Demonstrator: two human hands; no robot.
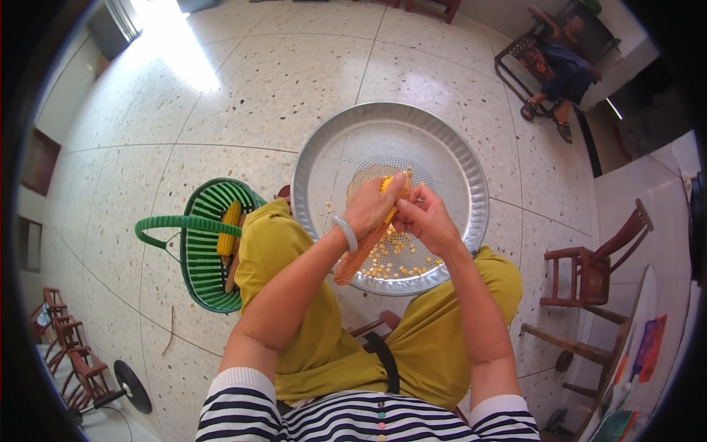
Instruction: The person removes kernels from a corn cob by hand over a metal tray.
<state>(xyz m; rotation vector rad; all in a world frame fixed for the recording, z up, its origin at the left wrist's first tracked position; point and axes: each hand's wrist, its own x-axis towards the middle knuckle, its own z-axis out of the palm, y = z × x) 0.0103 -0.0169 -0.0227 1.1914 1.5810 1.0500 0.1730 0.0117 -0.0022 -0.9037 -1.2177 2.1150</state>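
Note:
My left hand (371, 205), with a pale bangle at its wrist, grips a partly shelled corn cob (364, 251) above a round perforated metal tray (478, 182). The cob's lower part is bare and reddish, while yellow kernels still show near its upper end. My right hand (428, 218) is at the cob's right side, its thumb and fingers bent against the kernels. Loose kernels (395, 246) lie in the tray, mostly on its near side. To the left, a green woven basket (190, 265) holds a yellow ear of corn (227, 232) and reddish cobs, partly hidden by my knee.
A person (569, 66) sits in a chair at the upper right. A red wooden chair (588, 276) and a wooden rack or stool (580, 348) stand at the right. Several small chairs (83, 362) and a round black stand base (132, 387) are at the lower left.

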